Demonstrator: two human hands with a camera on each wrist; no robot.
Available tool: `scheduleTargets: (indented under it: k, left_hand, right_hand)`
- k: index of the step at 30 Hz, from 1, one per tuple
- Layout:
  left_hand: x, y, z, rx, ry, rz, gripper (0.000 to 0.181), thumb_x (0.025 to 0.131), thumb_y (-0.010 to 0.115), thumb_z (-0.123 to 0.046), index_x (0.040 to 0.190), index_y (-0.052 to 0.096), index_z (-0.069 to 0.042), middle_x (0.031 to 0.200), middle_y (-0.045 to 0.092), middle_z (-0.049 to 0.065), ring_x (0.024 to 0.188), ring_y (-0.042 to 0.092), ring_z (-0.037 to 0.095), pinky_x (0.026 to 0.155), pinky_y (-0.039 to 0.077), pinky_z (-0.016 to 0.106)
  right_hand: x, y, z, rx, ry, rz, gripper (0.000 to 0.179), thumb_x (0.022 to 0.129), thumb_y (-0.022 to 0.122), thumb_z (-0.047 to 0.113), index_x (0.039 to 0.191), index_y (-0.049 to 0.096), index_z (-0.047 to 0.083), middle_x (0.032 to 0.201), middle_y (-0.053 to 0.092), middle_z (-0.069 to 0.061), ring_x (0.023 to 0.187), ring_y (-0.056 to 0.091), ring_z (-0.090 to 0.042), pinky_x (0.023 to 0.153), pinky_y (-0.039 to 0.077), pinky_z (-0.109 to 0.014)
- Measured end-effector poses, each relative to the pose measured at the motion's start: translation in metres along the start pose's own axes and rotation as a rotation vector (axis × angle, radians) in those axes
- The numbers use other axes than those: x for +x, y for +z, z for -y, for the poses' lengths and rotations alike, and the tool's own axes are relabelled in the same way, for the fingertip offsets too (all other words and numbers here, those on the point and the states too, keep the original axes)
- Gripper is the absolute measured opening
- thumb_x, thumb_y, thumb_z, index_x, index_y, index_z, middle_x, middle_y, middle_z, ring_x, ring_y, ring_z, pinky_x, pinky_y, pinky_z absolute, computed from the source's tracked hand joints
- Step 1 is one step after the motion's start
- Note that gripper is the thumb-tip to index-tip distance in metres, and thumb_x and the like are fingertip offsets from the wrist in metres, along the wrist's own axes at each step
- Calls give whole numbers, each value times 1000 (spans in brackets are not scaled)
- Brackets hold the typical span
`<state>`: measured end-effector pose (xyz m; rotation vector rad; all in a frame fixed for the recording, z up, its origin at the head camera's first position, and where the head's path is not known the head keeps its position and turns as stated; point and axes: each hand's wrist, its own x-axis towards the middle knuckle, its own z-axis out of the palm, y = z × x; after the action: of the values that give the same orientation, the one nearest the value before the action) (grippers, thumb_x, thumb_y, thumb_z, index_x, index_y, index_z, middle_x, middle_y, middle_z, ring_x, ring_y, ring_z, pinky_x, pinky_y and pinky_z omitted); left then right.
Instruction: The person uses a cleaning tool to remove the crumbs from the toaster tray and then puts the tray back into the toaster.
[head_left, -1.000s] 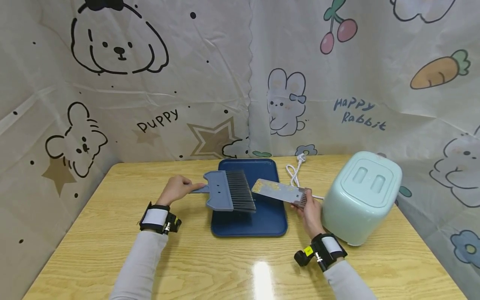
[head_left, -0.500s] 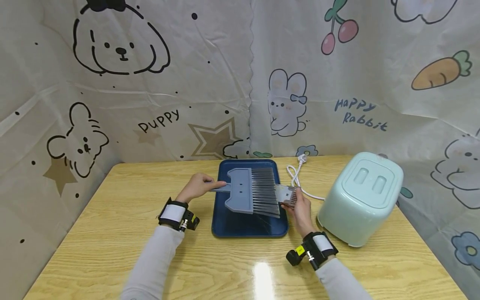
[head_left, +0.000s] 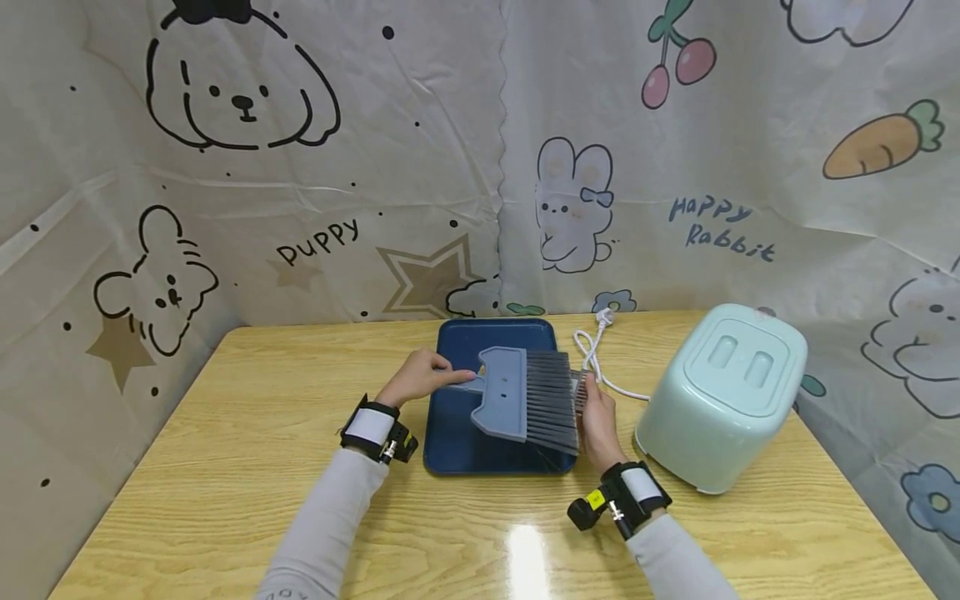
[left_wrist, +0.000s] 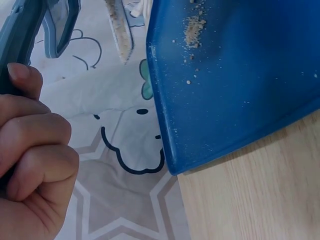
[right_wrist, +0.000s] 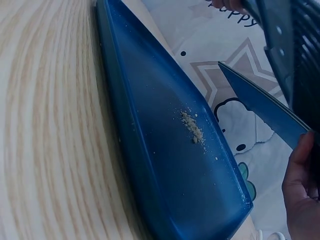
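My left hand grips the handle of a blue-grey hand brush, thumb along the handle in the head view. The brush's dark bristles reach over a thin flat crumb tray, hiding most of it. At its slotted end my right hand pinches this crumb tray. Both tools hang above a dark blue serving tray. A small pile of crumbs lies on the blue tray in the right wrist view. The left wrist view shows some crumbs clinging to the crumb tray.
A mint-green toaster with a lid on top stands right of my right hand. Its white cord and plug lie behind the blue tray. A patterned cloth hangs behind the wooden table.
My left hand has moved the brush rightward over the crumb tray, covering it. My right hand has shifted slightly left with the crumb tray. The toaster and the blue tray have stayed put.
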<state>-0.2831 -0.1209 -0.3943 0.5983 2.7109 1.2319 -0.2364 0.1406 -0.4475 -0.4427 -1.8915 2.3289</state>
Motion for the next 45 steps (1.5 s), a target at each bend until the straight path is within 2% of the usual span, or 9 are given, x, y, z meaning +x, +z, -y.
scheduleTargets:
  k: [2, 5, 12, 17, 26, 29, 31, 38, 45]
  left_hand:
    - [-1, 1, 2, 10, -1, -3, 51, 78, 66, -38, 45, 36, -12, 44, 22, -10, 41, 19, 8, 46, 17, 23]
    - [-2, 1, 4, 17, -5, -10, 52, 78, 67, -37, 44, 36, -12, 44, 22, -9, 41, 19, 9, 45, 17, 23]
    - [-5, -1, 4, 42, -39, -13, 52, 78, 67, -37, 44, 36, -12, 45, 23, -7, 41, 20, 9, 46, 18, 22]
    - [-7, -4, 5, 64, -52, -25, 51, 78, 67, -37, 44, 36, -12, 46, 24, -6, 41, 20, 9, 45, 17, 22]
    - [-8, -12, 11, 80, -70, -42, 52, 77, 67, -38, 45, 36, -12, 45, 25, -6, 41, 22, 9, 45, 19, 22]
    - [-8, -14, 14, 81, -68, -44, 52, 77, 67, -39, 45, 36, -13, 45, 25, -7, 41, 22, 9, 45, 19, 22]
    - [-9, -15, 14, 81, -71, -47, 52, 77, 67, -39, 44, 36, -13, 45, 25, -7, 41, 22, 9, 45, 19, 22]
    - [-11, -19, 13, 104, -105, -55, 51, 77, 67, -40, 44, 38, -13, 45, 26, -7, 41, 22, 9, 46, 19, 23]
    - [-13, -23, 12, 131, -108, -66, 51, 77, 66, -39, 44, 38, -13, 45, 25, -7, 41, 22, 9, 46, 19, 23]
  right_hand:
    - [-1, 0, 1, 17, -3, 4, 36, 97, 30, 35, 79, 50, 10, 63, 47, 8, 54, 45, -2, 52, 38, -18]
    - [-2, 0, 0, 42, -28, 19, 37, 97, 31, 35, 87, 51, 6, 65, 47, 7, 54, 44, -2, 50, 36, -18]
    - [0, -3, -4, 93, -5, 26, 45, 95, 32, 41, 107, 52, 2, 76, 58, 7, 67, 55, -2, 61, 45, -19]
    - [0, -5, -4, 114, -25, 45, 53, 96, 31, 38, 121, 43, -8, 81, 57, 2, 69, 56, -4, 61, 46, -21]
    - [27, -20, -35, 193, -63, 110, 48, 93, 37, 45, 116, 52, 6, 86, 61, -3, 71, 59, -11, 61, 48, -24]
    - [28, -18, -32, 150, -29, 65, 54, 93, 34, 48, 119, 48, 3, 85, 60, -1, 71, 59, -11, 62, 48, -24]
    - [34, -21, -38, 166, -22, 76, 54, 92, 35, 49, 119, 49, 4, 84, 61, 0, 70, 59, -11, 61, 48, -23]
    - [5, -13, -6, 91, -42, 33, 55, 95, 32, 42, 120, 44, -5, 82, 59, 1, 67, 57, -7, 60, 47, -21]
    - [27, -25, -28, 160, -31, 48, 50, 91, 38, 47, 114, 51, 4, 83, 61, 1, 68, 58, -9, 60, 48, -22]
